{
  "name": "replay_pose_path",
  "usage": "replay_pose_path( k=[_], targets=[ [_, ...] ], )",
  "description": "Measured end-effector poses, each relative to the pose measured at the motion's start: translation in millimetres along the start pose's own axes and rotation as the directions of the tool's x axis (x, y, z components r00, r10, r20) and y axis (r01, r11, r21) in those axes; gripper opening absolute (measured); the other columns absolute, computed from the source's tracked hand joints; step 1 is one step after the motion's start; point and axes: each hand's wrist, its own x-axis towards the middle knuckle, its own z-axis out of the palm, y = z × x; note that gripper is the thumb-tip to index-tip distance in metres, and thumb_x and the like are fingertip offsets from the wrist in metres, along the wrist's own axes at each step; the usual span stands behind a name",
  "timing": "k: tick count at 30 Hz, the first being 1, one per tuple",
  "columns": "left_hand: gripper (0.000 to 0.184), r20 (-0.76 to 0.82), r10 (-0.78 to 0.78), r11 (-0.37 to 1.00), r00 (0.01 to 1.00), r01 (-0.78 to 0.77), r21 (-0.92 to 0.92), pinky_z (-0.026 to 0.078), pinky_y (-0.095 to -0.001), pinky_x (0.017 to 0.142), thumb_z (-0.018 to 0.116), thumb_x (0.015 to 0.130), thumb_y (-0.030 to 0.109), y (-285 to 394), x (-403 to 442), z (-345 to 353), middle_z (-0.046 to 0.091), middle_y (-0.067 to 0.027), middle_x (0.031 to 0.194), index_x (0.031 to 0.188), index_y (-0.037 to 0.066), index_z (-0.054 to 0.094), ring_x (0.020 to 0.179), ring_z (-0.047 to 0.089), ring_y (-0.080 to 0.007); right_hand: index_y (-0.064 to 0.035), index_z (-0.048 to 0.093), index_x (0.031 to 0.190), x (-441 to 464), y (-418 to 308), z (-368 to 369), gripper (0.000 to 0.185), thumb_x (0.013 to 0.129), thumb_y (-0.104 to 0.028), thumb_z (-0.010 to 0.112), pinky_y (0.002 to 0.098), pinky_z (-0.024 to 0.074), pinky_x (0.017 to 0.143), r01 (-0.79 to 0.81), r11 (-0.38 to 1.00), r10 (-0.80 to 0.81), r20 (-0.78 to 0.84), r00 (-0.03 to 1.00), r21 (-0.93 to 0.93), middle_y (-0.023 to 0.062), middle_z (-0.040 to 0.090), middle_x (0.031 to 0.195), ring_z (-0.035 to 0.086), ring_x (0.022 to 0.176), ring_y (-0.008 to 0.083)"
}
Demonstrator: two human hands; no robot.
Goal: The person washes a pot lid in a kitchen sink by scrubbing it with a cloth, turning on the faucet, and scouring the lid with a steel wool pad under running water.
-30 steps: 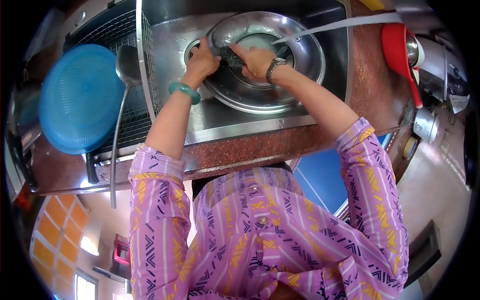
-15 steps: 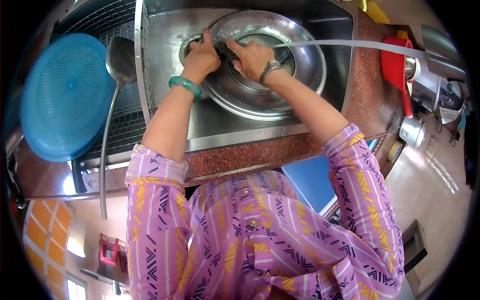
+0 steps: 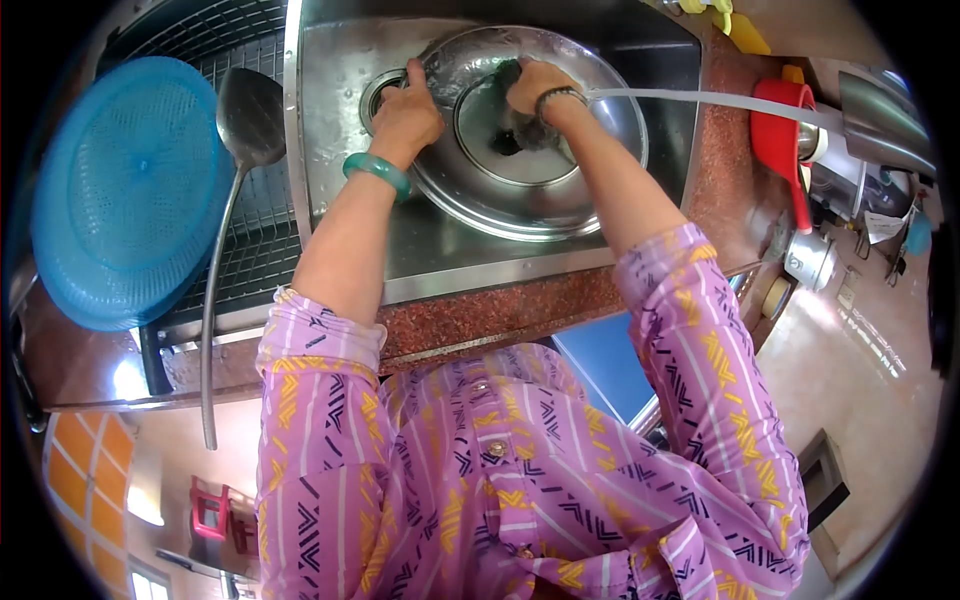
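Speckled reddish counter (image 3: 470,325) runs along the near side of a kitchen worktop with a steel sink (image 3: 335,60) let into it. At the far left, a blue plastic basket (image 3: 130,200) lies across the counter edge and a wire rack (image 3: 255,205). Just beside it, a metal spatula (image 3: 250,118) rests with its long handle jutting over the counter's front edge.

Next comes the left hand (image 3: 405,125), below it a green bangle (image 3: 378,175) on the wrist. One finger points away from the body, and the hand meets the left rim of a wide metal bowl (image 3: 610,185), near the drain hole (image 3: 372,100). How firmly it grips I cannot tell, as its underside is hidden.

The bowl itself sits in the sink. Over its inside, the right hand (image 3: 540,90) is curled closed around a dark scrubber (image 3: 508,72) (a second dark patch below looks like its reflection). Scrubbing the bowl's inner wall seems to be the step in hand; I judge the next move calls for steady pressure from the right and a firm left rim hold.

Further right, a pale strip (image 3: 700,98) (spout or water, I cannot tell) reaches towards the right wrist, past a red pan (image 3: 777,130).
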Motion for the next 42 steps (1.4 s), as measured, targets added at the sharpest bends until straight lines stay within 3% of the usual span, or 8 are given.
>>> replay_pose_path(
  k=[10,18,20,24,32,35,39,42],
  targets=[
    [0.08,-0.017,-0.01,0.997,1.0,0.009,-0.083,0.044,-0.0423,0.087,0.058,0.072,0.01,-4.4,7.3,4.6,0.046,-0.0348,0.111,0.139,0.013,0.015,0.101,0.053,-0.0451,-0.0063,0.068,0.089,-70.1,-35.4,30.9,0.024,0.081,-0.02,0.05,0.0372,0.0506,0.076,0.534,0.768,-0.531,0.114,0.84,-0.355,0.0144,0.065,0.093,0.064,0.089,0.0273],
    [0.079,-0.059,0.051,0.999,0.997,-0.052,-0.017,0.042,-0.0458,0.088,0.061,0.077,0.023,-5.9,3.7,6.0,0.055,-0.0328,0.103,0.138,0.007,0.014,0.1,0.053,-0.0449,-0.0079,0.069,0.09,3.8,-32.9,22.1,0.022,0.08,-0.016,0.051,0.0364,0.0504,0.077,0.282,0.92,-0.297,-0.014,0.955,-0.271,0.0155,0.065,0.095,0.064,0.09,0.0272],
    [0.079,-0.057,0.063,0.998,0.996,-0.065,-0.027,0.042,-0.0458,0.088,0.061,0.077,0.023,-6.3,3.9,2.4,0.056,-0.0323,0.103,0.138,0.007,0.014,0.1,0.054,-0.0449,-0.0058,0.068,0.089,-18.0,-38.6,10.0,0.022,0.078,-0.018,0.053,0.038,0.05,0.077,0.452,0.856,-0.39,0.259,0.884,-0.251,0.0164,0.065,0.092,0.064,0.089,0.0287],
    [0.075,-0.027,-0.004,0.997,1.0,0.002,-0.079,0.044,-0.0439,0.086,0.057,0.072,0.01,-3.9,5.5,2.0,0.052,-0.0335,0.105,0.137,0.012,0.019,0.101,0.052,-0.0437,-0.0038,0.068,0.088,-57.2,-38.3,6.7,0.023,0.075,-0.019,0.056,0.039,0.0496,0.076,0.591,0.762,-0.484,0.373,0.791,-0.265,0.0174,0.065,0.091,0.063,0.088,0.0307],
    [0.079,-0.085,0.068,0.997,0.994,-0.072,-0.04,0.043,-0.0458,0.086,0.062,0.075,0.022,-9.2,10.6,9.0,0.058,-0.0295,0.1,0.138,0.009,0.016,0.099,0.055,-0.0426,-0.0064,0.065,0.098,20.0,-18.2,29.6,0.027,0.077,-0.021,0.055,0.0386,0.0481,0.082,0.212,0.961,-0.228,-0.075,0.971,-0.176,0.0176,0.062,0.102,0.06,0.096,0.0303],
    [0.079,-0.082,0.057,0.998,0.995,-0.059,-0.019,0.043,-0.046,0.086,0.062,0.075,0.022,-9.0,8.2,5.7,0.058,-0.0297,0.099,0.137,0.008,0.016,0.097,0.056,-0.043,-0.0075,0.064,0.101,-25.4,-45.8,13.5,0.028,0.079,-0.02,0.053,0.0381,0.0472,0.083,0.379,0.915,-0.336,0.257,0.906,-0.141,0.0176,0.061,0.106,0.059,0.101,0.0293],
    [0.074,-0.022,0.001,0.995,1.0,-0.004,-0.103,0.043,-0.043,0.088,0.057,0.075,0.015,-9.1,12.1,8.5,0.052,-0.032,0.108,0.138,0.016,0.018,0.103,0.052,-0.0424,-0.0077,0.065,0.099,-31.5,-41.7,13.8,0.026,0.081,-0.019,0.05,0.0382,0.0484,0.081,0.401,0.908,-0.357,0.274,0.893,-0.123,0.0162,0.062,0.104,0.06,0.099,0.0292],
    [0.073,0.003,0.0,0.991,1.0,0.0,-0.137,0.042,-0.043,0.089,0.056,0.075,0.014,-6.8,7.7,5.0,0.05,-0.0318,0.111,0.138,0.017,0.017,0.105,0.052,-0.0422,-0.0084,0.066,0.096,20.4,-36.0,22.8,0.026,0.082,-0.021,0.049,0.0392,0.0501,0.077,0.217,0.958,-0.217,0.019,0.976,-0.187,0.015,0.064,0.1,0.062,0.094,0.0297]
  ],
)
